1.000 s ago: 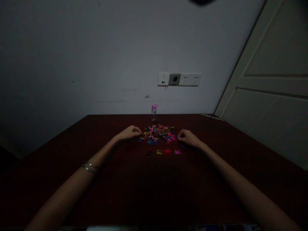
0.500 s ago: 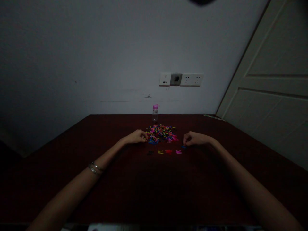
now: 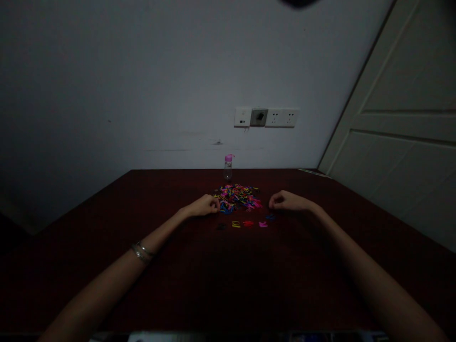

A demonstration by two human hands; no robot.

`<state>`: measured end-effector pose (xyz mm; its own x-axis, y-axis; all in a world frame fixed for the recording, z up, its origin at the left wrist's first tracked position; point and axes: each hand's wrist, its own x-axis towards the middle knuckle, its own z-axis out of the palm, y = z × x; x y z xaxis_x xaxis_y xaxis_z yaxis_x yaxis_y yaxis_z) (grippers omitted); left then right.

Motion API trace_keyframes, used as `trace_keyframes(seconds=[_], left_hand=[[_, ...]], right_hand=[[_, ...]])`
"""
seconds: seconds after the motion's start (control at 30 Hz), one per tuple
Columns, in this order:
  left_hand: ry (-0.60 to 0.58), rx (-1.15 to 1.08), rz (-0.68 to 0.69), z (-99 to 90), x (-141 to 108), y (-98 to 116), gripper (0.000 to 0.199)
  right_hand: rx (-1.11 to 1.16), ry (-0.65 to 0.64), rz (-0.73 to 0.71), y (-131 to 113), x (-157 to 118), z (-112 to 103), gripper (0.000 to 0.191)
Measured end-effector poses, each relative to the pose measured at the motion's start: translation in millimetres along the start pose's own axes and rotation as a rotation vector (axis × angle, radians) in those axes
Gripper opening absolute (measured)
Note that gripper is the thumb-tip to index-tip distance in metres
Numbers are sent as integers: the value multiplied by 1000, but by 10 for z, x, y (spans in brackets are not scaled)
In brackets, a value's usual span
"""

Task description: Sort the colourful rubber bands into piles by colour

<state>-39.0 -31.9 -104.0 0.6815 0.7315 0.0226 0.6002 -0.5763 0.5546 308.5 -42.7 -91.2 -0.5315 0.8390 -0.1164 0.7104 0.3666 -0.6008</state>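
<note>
A pile of small colourful rubber bands (image 3: 239, 195) lies on the dark red table. My left hand (image 3: 206, 205) rests at the pile's left edge, its fingers curled beside some blue bands; whether they hold one is hidden. My right hand (image 3: 285, 201) is to the right of the pile, fingers bent together, with nothing visible in them. Just below it lie a few blue bands (image 3: 270, 216). Nearer me, small groups sit in a row: black bands (image 3: 221, 226), yellow bands (image 3: 235, 224), red bands (image 3: 248, 223) and pink bands (image 3: 262, 224).
Behind the pile stands a clear bottle (image 3: 228, 170) with a pink lid. The table (image 3: 228, 275) reaches back to a pale wall with a row of sockets (image 3: 265, 117). A white panelled door (image 3: 399, 118) is on the right.
My right hand has lifted off the blue bands and moved slightly away from me, leaving them on the table. My left hand stays by the pile, its fingers slightly shifted.
</note>
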Motion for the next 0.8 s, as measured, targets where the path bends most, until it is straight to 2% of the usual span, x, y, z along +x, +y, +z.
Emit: trace_keyframes(seconds=[0.43, 0.8], left_hand=[[2, -13, -18, -54, -5, 3, 16], [-27, -1, -39, -64, -17, -42, 15]], right_hand=[[13, 70, 33, -24, -19, -12, 23], [23, 45, 23, 35, 10, 12, 23]])
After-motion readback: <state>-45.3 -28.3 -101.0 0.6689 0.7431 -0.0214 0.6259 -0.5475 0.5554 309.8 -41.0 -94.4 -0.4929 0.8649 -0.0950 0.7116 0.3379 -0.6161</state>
